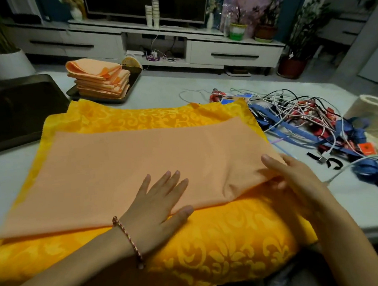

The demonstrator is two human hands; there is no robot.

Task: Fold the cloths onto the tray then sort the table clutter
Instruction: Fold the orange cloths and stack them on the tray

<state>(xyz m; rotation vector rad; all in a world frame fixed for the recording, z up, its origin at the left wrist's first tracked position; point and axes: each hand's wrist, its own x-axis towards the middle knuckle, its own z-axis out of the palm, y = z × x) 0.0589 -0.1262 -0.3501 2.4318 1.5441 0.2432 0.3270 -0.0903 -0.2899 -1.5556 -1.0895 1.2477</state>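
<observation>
Fingers [164, 184] of the left hand [156, 209] lay straight, pressing the peach cloth [140, 159]; the right hand [296, 180] pinched its right corner. Under it spread a yellow patterned cloth [223, 251]. Beyond it, a tray [134, 80] held folded cloths [100, 82]; right of it lay tangled cables [292, 112] and a red packet [366, 149], print unreadable.

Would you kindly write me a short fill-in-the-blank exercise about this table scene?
The orange cloth lies on a patterned cloth coloured ____. The hand lying flat on the orange cloth is the ____ one. The folded cloths are stacked on a ____.
Missing: yellow; left; tray.
</observation>
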